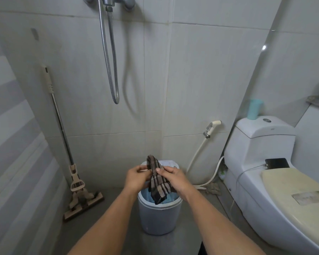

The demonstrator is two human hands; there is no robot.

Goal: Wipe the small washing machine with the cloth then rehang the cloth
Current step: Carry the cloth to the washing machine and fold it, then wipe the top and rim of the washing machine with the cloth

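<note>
Hanging bunched up right above the small washing machine [159, 216], the plaid cloth [157, 179] is pinched by both hands, left hand [136, 178] and right hand [172, 178]. Mop [77, 183] leans left, toilet [276, 173] sits right.

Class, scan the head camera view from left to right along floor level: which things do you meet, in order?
Mop leaning on the wall → small washing machine, with both hands holding the checked cloth above it → bidet sprayer hose → toilet.
</note>
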